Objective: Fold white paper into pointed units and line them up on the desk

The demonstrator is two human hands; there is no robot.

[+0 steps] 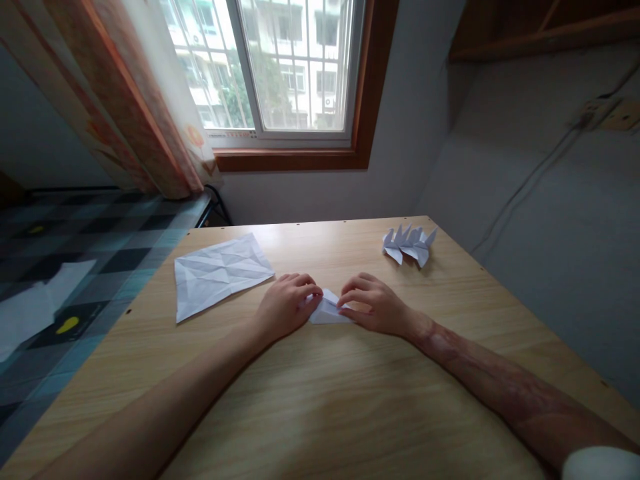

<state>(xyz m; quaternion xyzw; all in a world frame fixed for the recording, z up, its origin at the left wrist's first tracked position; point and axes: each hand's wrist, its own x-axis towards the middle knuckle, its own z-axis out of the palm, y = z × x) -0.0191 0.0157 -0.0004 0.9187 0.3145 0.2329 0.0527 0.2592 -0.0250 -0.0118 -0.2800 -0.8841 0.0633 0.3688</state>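
A small piece of folded white paper [330, 310] lies on the wooden table between my two hands. My left hand [290, 303] is at its left end, thumb and fingers closed on the paper's edge. From the right, my right hand [373, 303] pinches the paper's upper right part between thumb and forefinger, the other fingers curled above. The fingers cover both ends of the paper, so its full shape is hidden. Beyond my left hand rests a flat, creased white sheet [220, 272]. Several folded paper pieces with pointed tips [410, 245] stand in a cluster at the back right.
The wooden table [350, 400] reaches toward a window [300, 67] with a brown frame. At left is a bed with a checked cover [125, 267], with white paper [30, 313] on it. A curtain [130, 87] hangs at left. A cable [530, 180] runs down the right wall.
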